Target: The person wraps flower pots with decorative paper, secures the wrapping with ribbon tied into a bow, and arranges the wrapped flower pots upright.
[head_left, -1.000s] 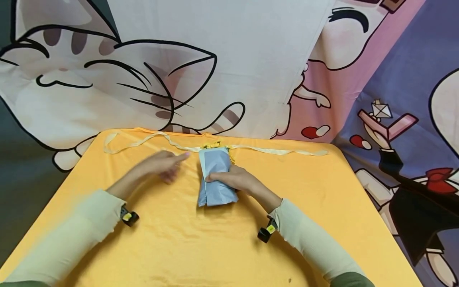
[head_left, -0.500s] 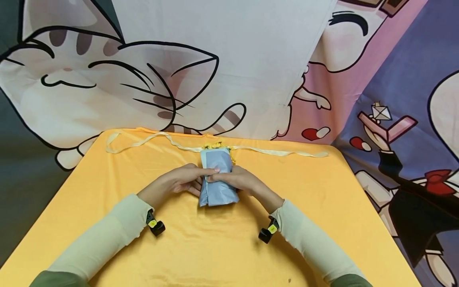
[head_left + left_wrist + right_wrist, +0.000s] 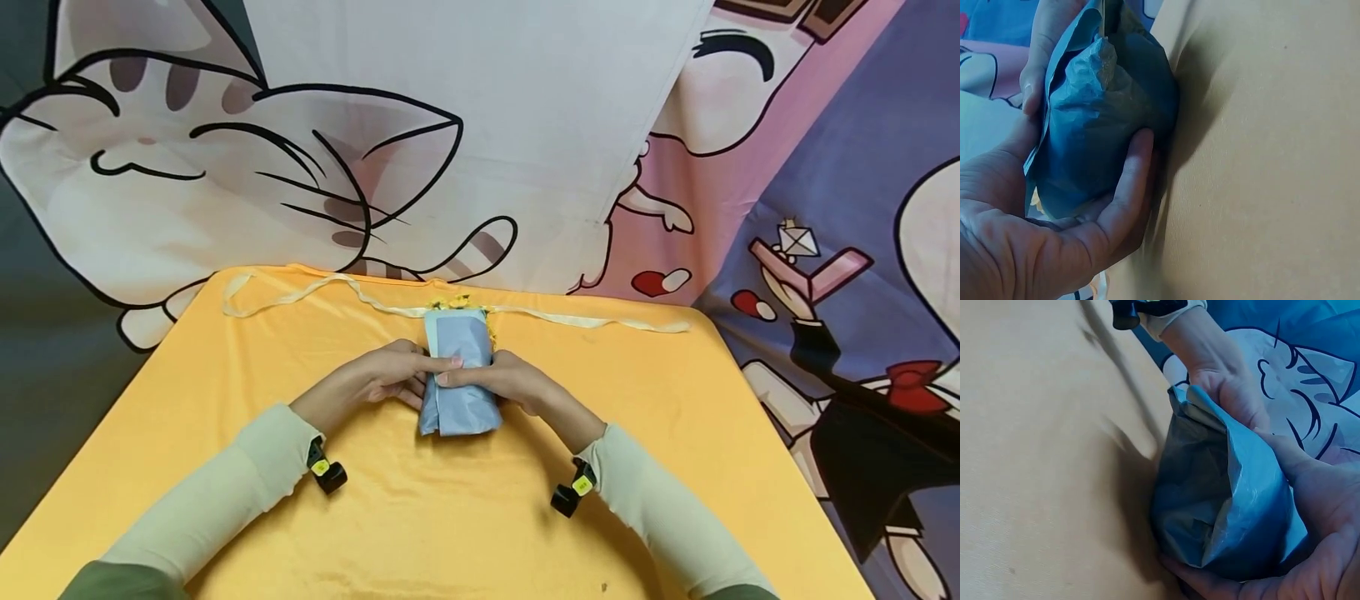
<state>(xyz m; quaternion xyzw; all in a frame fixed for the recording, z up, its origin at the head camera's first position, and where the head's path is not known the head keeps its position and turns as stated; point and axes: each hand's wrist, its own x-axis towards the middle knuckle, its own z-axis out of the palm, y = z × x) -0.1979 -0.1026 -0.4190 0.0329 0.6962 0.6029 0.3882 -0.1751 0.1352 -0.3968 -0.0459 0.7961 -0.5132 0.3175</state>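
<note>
Head view, and it's the blue paper bundle (image 3: 467,404) held near the middle of the worktop's (image 3: 420,525) far edge, yellow flowers (image 3: 452,302) peeking out at its far end! Left hand (image 3: 393,372) grips one side, thumb on top; right hand (image 3: 519,381) clasps the other, thumbs close together. Pale ribbon (image 3: 592,322) trails out both ways along that far edge.

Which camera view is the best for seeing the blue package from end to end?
The head view: the blue package shows both ends, though the left hand and right hand cover part of its middle. The left wrist and right wrist views look closely at its crumpled lower end, so its length is hard to see.
</note>
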